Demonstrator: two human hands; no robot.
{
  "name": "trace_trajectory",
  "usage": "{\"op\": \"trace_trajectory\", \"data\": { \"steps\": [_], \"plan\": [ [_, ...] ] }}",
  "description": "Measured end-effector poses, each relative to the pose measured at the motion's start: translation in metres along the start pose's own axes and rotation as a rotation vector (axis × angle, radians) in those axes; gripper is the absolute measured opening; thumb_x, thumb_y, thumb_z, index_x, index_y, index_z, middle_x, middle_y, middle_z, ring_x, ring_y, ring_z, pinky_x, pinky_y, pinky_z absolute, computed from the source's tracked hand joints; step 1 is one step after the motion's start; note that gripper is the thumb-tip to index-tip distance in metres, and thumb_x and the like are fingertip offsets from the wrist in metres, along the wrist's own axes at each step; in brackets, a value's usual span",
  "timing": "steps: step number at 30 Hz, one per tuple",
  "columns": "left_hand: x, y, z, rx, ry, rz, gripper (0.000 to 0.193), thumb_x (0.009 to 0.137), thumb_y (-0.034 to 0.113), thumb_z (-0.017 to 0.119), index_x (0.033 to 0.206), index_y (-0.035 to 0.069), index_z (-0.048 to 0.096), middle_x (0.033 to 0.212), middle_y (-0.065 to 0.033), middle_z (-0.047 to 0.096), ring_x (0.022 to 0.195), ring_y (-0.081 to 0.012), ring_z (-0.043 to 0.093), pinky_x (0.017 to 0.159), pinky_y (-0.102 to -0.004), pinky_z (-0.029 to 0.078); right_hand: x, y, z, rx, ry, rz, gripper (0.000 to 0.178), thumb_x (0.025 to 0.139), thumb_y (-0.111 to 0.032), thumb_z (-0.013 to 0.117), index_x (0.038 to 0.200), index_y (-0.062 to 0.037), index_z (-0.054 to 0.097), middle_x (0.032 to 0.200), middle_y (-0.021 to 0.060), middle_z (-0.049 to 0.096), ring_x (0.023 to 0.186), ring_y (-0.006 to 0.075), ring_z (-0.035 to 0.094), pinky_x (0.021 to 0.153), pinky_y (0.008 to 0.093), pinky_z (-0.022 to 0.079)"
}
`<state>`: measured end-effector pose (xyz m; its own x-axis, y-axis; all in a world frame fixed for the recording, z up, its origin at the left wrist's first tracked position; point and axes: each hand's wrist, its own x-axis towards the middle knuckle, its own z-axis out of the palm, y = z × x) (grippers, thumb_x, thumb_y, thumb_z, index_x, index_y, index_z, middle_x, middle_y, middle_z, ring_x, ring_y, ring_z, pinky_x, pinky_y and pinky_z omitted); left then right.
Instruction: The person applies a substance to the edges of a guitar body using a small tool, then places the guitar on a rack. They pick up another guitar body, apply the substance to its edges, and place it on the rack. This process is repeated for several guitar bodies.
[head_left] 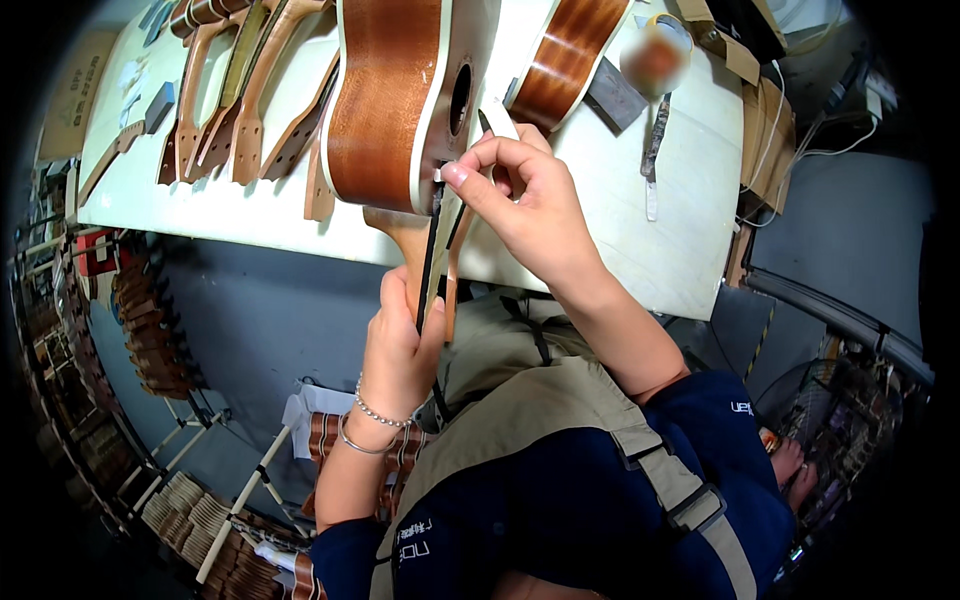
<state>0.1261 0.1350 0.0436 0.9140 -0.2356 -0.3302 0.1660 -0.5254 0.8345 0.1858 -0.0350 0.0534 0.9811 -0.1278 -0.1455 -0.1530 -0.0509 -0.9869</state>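
Note:
A small guitar-like instrument (385,110) with a glossy brown body and cream binding stands on its side at the table's front edge. My left hand (400,340) is wrapped round its neck (405,232), which points toward me and has a black fingerboard edge (430,262). At the joint of neck and body, the thumb and forefinger of my right hand (530,195) pinch a small white piece (438,174). Beside these fingers, a pale flat thing with a dark tip (497,118) sticks up, partly hidden by the hand; its kind I cannot make out.
Several unfinished wooden necks (250,130) lie on the pale table (600,240) at left. Behind my right hand are another brown body (568,50), a grey block (615,97), a round container (660,55) and a dark-handled tool (656,140). Racks (150,330) stand at left, cardboard boxes (768,140) at right.

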Motion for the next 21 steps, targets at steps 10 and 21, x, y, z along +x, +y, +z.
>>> {"op": "trace_trajectory", "data": {
  "steps": [10, 21],
  "plan": [
    [-0.002, 0.002, 0.004, 0.077, 0.052, 0.044, 0.02, 0.087, 0.006, 0.049, 0.105, 0.001, 0.042, 0.062, -0.0049, 0.052, 0.048, -0.0126, 0.049, 0.046, -0.0258, 0.041, 0.002, 0.006, 0.006, -0.171, 0.055, -0.091, 0.016, 0.074, -0.018, 0.069, 0.074, -0.0047, 0.06, 0.081, -0.0002, 0.041, 0.066, 0.0078, 0.034, 0.06, 0.0207, 0.032],
    [-0.008, 0.018, 0.009, 0.049, 0.026, -0.052, 0.026, 0.086, 0.008, 0.048, 0.109, -0.001, 0.04, 0.082, -0.0235, 0.059, 0.079, -0.0431, 0.058, 0.065, -0.0417, 0.047, 0.007, -0.001, 0.0, -0.047, 0.001, -0.039, 0.034, 0.069, -0.01, 0.069, 0.094, -0.0042, 0.048, 0.088, -0.0005, 0.044, 0.067, 0.0063, 0.033, 0.062, 0.0192, 0.034]
  ]
}}
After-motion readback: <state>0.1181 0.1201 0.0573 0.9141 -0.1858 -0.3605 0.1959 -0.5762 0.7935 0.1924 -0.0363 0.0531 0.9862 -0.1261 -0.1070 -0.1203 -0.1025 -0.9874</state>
